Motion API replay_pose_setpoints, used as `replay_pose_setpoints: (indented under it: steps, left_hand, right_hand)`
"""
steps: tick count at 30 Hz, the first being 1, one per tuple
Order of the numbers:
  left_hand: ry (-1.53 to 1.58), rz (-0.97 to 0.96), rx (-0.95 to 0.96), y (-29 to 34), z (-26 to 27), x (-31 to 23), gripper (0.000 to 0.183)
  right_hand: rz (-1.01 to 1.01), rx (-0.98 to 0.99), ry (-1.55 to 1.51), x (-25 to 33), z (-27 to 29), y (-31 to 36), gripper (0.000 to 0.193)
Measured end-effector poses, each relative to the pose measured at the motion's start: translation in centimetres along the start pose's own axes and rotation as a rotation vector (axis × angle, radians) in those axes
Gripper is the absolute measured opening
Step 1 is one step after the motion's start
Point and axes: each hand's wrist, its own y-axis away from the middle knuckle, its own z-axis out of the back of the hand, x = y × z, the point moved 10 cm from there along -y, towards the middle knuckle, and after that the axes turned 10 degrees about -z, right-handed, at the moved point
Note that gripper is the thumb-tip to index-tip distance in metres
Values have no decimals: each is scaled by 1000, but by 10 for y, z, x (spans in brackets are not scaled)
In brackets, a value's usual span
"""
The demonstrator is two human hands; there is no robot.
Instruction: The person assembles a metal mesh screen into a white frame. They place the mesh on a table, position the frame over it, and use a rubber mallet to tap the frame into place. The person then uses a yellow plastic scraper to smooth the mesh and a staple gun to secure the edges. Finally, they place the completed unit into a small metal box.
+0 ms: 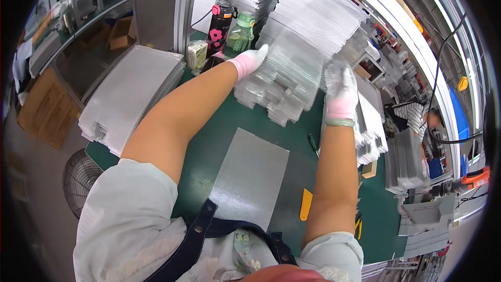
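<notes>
My hands wear white gloves with pink cuffs, and both reach far forward over the green table. My left hand [250, 63] is closed at the left edge of a see-through silvery mesh sheet [295, 62], its thumb on top. My right hand [342, 96] grips at the sheet's right side, thumb pointing up; the fingers beneath are hidden. The sheet is smeared by motion and lies over a pile of similar sheets [284, 102] with uneven edges. Nearer to me, a single silver mesh sheet [253, 169] lies flat on the table.
Stacks of mesh sheets stand at left [130, 91] and far back [318, 8]. A black flowered bottle [219, 28], a green bottle [240, 34] and a small box [197, 55] stand behind my left hand. A yellow cutter [306, 204] lies beside my right forearm. A fan [81, 183] stands lower left.
</notes>
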Motion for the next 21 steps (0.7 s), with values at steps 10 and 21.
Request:
replay_pose_setpoints:
  steps: [10, 21]
  left_hand:
    - [-832, -523, -586, 58, 52, -42, 68]
    - [24, -273, -26, 333, -16, -70, 38]
  right_hand:
    - [-702, 123, -1232, -14, 46, 27, 41]
    - [-891, 222, -166, 90, 145, 274, 33]
